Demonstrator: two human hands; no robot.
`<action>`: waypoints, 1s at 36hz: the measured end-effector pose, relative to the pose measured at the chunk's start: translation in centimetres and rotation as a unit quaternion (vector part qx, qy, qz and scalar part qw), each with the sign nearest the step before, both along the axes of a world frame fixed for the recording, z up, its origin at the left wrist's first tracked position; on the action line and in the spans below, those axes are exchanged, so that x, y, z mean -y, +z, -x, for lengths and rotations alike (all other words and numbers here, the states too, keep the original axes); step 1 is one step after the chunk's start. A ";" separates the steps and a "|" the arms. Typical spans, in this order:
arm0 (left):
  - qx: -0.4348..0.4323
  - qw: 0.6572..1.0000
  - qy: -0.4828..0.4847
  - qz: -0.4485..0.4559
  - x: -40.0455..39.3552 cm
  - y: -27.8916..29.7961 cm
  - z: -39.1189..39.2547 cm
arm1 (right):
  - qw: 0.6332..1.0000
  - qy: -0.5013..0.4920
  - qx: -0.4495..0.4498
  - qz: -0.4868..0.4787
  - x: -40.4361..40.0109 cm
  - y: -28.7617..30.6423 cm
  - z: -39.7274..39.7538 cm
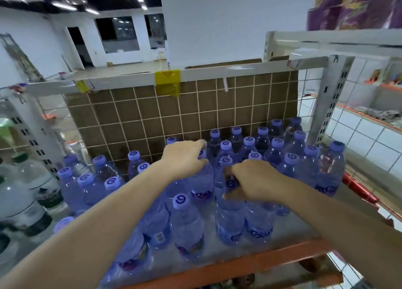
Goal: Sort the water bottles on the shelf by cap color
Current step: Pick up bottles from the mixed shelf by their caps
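Note:
Several clear blue bottles with purple caps [181,201] stand packed on the grey shelf [289,236]. My left hand [185,158] is curled over the neck of a purple-capped bottle [203,179] in the middle row; its cap is mostly hidden under my fingers. My right hand [254,179] grips the neck of a neighbouring bottle [228,221], whose purple cap [231,183] shows between my fingers. At the far left stand larger clear bottles with dark green caps [20,157].
A wire grid backed by brown cardboard [174,119] closes the shelf's rear. An orange rail [250,264] runs along the front edge. White slotted uprights [330,105] stand at both sides. Purple packages [356,5] sit on the shelf above at the right.

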State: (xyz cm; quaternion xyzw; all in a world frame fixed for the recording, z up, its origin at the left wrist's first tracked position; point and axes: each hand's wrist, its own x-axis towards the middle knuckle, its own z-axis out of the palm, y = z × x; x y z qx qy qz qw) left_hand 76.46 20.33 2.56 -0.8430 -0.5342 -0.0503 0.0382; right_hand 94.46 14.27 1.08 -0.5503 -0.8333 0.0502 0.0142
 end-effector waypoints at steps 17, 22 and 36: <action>-0.047 0.996 0.029 0.076 -1.1 -3.8 0.0 | 0.999 0.031 0.024 0.006 -0.6 -0.6 0.8; 0.006 0.999 0.005 0.039 0.4 -3.1 0.9 | 0.999 0.032 0.016 -0.012 -1.2 0.8 1.0; 0.214 0.963 0.113 -0.116 7.1 2.1 16.5 | 0.965 0.152 -0.178 -0.116 -2.6 2.7 13.0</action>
